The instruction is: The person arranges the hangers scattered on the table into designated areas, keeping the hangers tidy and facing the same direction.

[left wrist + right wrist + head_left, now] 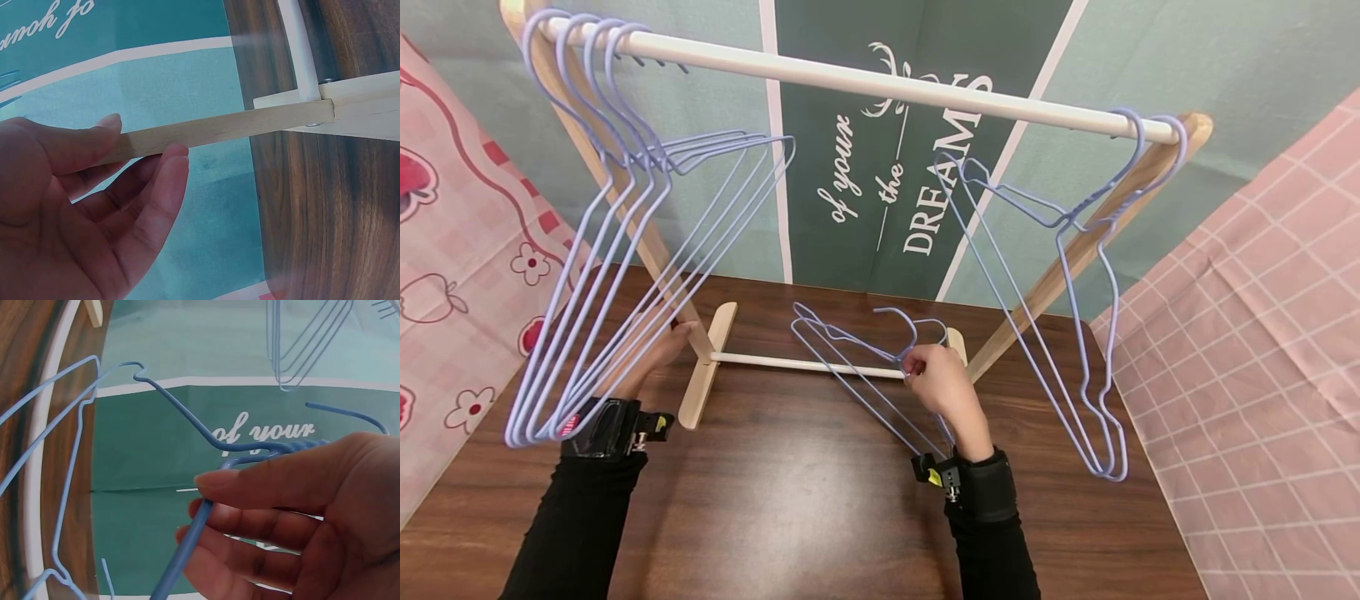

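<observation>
Two thin lilac wire hangers [857, 367], hooks curled.

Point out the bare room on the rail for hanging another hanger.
The white rail is bare between the four hangers bunched at its left end and the two hangers at its right. Both ends are crowded.
</observation>
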Demonstrator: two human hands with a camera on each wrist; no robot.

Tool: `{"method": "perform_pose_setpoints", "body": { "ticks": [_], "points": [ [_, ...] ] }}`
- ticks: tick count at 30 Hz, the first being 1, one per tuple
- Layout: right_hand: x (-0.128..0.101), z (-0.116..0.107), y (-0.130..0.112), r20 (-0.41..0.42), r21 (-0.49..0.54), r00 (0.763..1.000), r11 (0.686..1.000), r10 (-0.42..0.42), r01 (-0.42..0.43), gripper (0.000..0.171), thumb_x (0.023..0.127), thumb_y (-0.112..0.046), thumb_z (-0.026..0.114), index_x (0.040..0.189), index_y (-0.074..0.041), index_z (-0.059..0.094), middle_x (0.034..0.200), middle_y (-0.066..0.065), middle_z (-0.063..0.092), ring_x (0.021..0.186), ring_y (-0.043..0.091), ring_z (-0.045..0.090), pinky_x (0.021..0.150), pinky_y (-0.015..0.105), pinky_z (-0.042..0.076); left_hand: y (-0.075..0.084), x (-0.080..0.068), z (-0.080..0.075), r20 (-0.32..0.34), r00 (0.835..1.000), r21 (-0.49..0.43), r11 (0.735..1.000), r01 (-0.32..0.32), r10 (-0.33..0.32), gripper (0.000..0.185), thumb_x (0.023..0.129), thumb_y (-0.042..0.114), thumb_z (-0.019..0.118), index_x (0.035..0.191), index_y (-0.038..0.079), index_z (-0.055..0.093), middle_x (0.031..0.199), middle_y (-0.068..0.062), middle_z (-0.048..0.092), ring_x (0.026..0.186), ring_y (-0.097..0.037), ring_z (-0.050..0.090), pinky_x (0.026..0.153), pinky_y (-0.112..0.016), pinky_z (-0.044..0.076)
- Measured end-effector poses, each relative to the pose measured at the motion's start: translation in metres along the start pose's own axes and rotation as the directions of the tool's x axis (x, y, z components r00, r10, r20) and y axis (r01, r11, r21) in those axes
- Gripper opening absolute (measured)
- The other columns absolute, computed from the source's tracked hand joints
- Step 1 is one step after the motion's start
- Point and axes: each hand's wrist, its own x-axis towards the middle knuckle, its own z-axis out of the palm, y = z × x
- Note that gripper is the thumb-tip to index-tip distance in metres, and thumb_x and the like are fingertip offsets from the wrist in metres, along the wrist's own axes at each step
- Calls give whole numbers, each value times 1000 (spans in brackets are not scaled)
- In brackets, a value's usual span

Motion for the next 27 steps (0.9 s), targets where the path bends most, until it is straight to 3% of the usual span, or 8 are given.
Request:
{"method": "perform_pose_setpoints", "body": {
  "ticks": [21, 27],
  "points": [
    [-14, -37, -23, -91, -67, 995, 997, -36, 30, 7, 73, 3, 63, 73, -4, 63, 62, 1, 56, 59, 17, 49, 56, 31, 40, -1, -1, 1, 5, 1000, -2, 1000, 10, -10, 26, 86, 9, 57, 88, -16, 52, 63, -22, 51, 51, -30, 47, 45, -34, 36],
    [-15, -47, -28, -110, -70, 993, 997, -42, 34, 8, 74, 4, 61, 73, -4, 63, 63, 2, 57, 58, 17, 50, 55, 31, 39, -3, -1, 3, -6, 1000, -22, 1000, -5, 5, 22, 86, 7, 57, 81, -13, 51, 59, -18, 49, 49, -29, 47, 45, -33, 36]
  ]
}}
